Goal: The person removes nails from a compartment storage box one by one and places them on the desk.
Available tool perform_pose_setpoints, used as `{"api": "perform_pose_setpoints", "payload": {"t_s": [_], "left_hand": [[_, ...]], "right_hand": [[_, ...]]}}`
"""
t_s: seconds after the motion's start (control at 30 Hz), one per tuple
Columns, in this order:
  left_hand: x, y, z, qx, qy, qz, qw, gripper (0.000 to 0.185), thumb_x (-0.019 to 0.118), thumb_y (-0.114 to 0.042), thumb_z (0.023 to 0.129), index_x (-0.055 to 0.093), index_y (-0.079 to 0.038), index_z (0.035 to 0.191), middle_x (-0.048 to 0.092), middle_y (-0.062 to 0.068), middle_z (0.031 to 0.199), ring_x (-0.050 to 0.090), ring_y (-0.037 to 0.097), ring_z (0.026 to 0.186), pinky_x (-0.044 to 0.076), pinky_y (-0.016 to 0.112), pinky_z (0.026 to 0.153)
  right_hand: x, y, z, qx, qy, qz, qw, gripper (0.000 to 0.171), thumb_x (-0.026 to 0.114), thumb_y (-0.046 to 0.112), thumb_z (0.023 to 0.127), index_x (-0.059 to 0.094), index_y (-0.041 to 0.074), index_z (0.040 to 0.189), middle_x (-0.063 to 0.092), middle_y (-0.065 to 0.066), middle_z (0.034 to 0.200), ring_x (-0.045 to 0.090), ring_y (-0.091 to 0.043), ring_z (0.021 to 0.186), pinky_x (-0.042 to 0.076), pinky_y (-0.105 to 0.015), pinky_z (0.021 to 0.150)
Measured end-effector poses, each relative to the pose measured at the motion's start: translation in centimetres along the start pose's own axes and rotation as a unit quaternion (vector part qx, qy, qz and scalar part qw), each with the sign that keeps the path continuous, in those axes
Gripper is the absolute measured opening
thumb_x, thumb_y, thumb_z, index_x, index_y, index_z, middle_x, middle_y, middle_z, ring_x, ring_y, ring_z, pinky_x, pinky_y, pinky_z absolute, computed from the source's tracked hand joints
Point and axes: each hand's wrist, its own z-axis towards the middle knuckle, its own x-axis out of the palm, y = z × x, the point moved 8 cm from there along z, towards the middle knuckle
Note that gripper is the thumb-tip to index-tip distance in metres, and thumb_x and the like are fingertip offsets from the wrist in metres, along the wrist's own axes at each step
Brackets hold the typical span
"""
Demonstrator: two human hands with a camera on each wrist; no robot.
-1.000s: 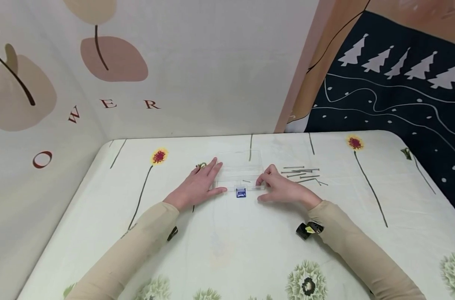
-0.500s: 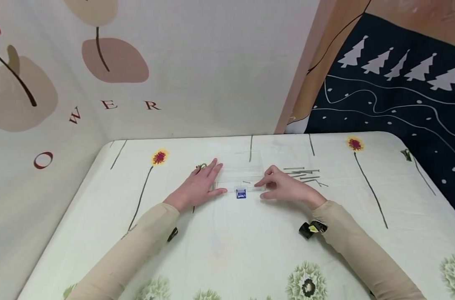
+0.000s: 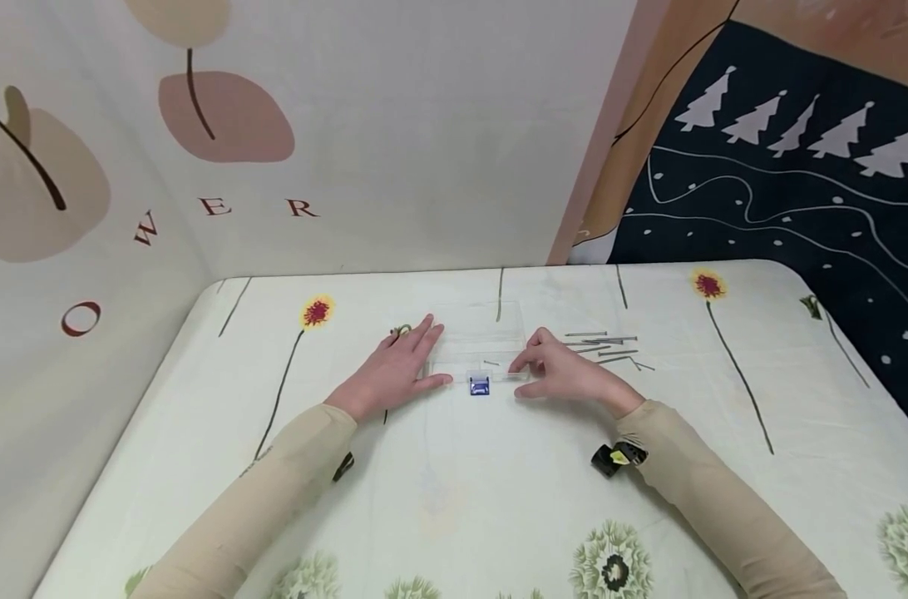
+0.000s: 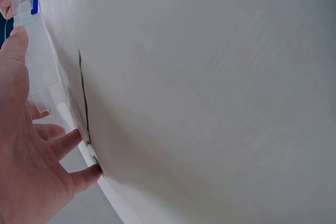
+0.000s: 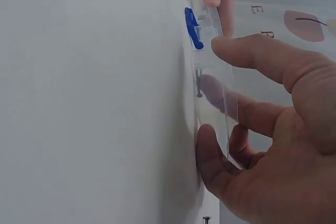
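Note:
A clear plastic box point(image 3: 478, 341) with a blue latch point(image 3: 480, 385) lies flat in the middle of the table, and a single nail point(image 3: 491, 363) shows inside it. My left hand point(image 3: 394, 370) rests with straight fingers against the box's left end, thumb along the front edge. My right hand point(image 3: 559, 370) grips the right end with curled fingers. In the right wrist view the forefinger point(image 5: 247, 51) lies on the box point(image 5: 212, 87) and the thumb point(image 5: 210, 150) presses its edge, near the latch point(image 5: 192, 27). The left wrist view shows my left hand point(image 4: 21, 156) beside the box point(image 4: 39, 56).
Several loose nails point(image 3: 604, 345) lie on the flowered cloth point(image 3: 461, 499) just right of my right hand. Printed fabric walls stand close behind and to the left of the table. The table's right edge drops off toward a dark hanging with tree shapes.
My right forefinger reached left over the lid half a second ago and has drawn back to the box's right end. The left hand and the box have stayed put.

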Motion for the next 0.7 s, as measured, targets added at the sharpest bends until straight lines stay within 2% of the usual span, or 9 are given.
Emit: {"api": "perform_pose_setpoints", "payload": {"t_s": [0.2,0.4,0.53,0.7], "left_hand": [[-0.05,-0.03,0.0,0.001,-0.002,-0.001,1.0,0.085,0.047,-0.059,0.095,0.017,-0.006,0.155,0.01,0.015,0.16,0.02,0.03,0.143,0.016,0.055,0.112],[-0.05,0.11,-0.01,0.002,-0.006,-0.005,1.0,0.085,0.048,-0.058,0.095,0.019,-0.006,0.154,0.011,0.015,0.16,0.021,0.03,0.143,0.017,0.056,0.111],[-0.14,0.1,-0.03,0.002,-0.007,-0.007,1.0,0.084,0.048,-0.058,0.095,0.019,-0.006,0.154,0.011,0.015,0.16,0.021,0.03,0.143,0.017,0.056,0.111],[-0.26,-0.05,-0.05,0.009,-0.005,-0.004,0.9999,0.084,0.048,-0.057,0.095,0.019,-0.004,0.154,0.012,0.016,0.159,0.022,0.031,0.143,0.018,0.056,0.111]], "right_hand": [[0.51,0.33,0.07,-0.004,-0.003,-0.026,1.0,0.027,0.077,0.007,0.076,0.067,0.0,0.1,0.031,-0.009,0.098,0.037,-0.022,0.087,0.035,-0.032,0.075],[0.77,0.55,0.23,0.006,-0.011,-0.065,0.998,0.026,0.078,0.008,0.075,0.064,0.003,0.097,0.03,-0.008,0.098,0.035,-0.024,0.091,0.035,-0.034,0.078],[0.76,0.63,0.22,-0.003,-0.009,-0.066,0.998,0.025,0.077,0.009,0.077,0.063,0.003,0.097,0.03,-0.009,0.098,0.036,-0.025,0.091,0.035,-0.034,0.078],[0.59,0.22,-0.07,-0.001,-0.004,-0.037,0.999,0.025,0.075,0.008,0.079,0.063,0.005,0.101,0.033,-0.009,0.101,0.041,-0.022,0.091,0.037,-0.033,0.078]]}}
